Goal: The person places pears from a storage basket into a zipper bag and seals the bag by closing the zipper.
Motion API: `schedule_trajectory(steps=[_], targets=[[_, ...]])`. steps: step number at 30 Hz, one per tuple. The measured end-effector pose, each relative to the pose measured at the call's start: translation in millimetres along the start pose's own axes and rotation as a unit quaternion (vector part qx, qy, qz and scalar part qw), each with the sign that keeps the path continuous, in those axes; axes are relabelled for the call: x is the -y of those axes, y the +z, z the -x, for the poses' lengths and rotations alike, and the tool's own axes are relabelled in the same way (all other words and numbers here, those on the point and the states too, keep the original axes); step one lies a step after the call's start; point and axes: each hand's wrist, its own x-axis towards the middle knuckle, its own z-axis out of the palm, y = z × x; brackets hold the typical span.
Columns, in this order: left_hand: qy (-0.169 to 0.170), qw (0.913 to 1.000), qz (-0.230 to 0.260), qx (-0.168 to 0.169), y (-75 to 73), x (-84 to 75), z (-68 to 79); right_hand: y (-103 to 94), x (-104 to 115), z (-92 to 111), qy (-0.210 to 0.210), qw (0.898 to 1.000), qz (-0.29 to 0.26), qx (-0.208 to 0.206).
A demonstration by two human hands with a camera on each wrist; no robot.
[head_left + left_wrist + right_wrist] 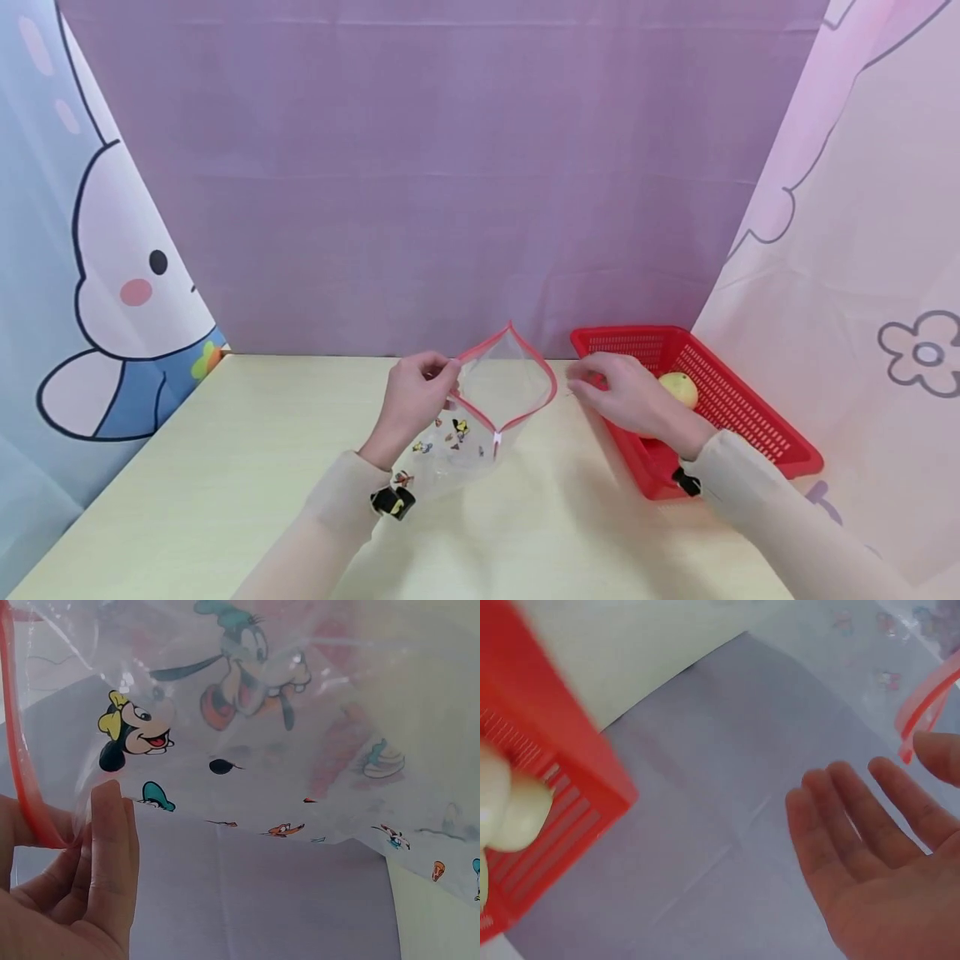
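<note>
A clear plastic zipper bag (457, 450) with red edging and cartoon prints is held up over the table, its mouth spread wide. My left hand (420, 396) pinches the red edge on the left side of the mouth. In the left wrist view, thumb and fingers of that hand (90, 877) meet on the edging. My right hand (630, 396) is between the bag and a red basket (750, 417), with its fingers apart from both. Its fingers (855, 825) look relaxed and hold nothing in the right wrist view. A pale yellow round fruit (679, 388) lies in the basket.
A pale wooden table (247, 467) carries the basket at its right side. A purple cloth (420, 183) hangs behind it, with printed curtains (135, 292) at both sides. Several pale fruits (521, 814) show in the basket in the right wrist view.
</note>
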Motion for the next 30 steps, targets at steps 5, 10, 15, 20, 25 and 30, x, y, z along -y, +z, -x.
schedule_trajectory(steps=[5,10,15,20,25,30], targets=[[-0.001,1.0,-0.001,0.001,-0.1,0.4,0.4,-3.4,-9,8,0.02,0.997,0.073,0.001],[-0.01,0.9999,-0.005,-0.003,0.2,1.5,1.1,-7.9,-23,15,0.043,0.995,0.091,0.013],[-0.012,0.9998,-0.014,-0.008,1.3,2.2,1.7,-11.3,-34,19,0.058,0.994,0.093,0.022],[-0.012,0.9997,-0.021,-0.01,2.4,3.0,1.4,-14.1,-47,23,0.078,0.992,0.095,0.031],[-0.017,0.9995,-0.024,-0.007,3.2,3.8,0.7,-14.0,-61,24,0.088,0.991,0.091,0.044],[-0.017,0.9995,-0.026,-0.007,3.8,3.6,0.7,-13.9,-74,26,0.095,0.99,0.089,0.048]])
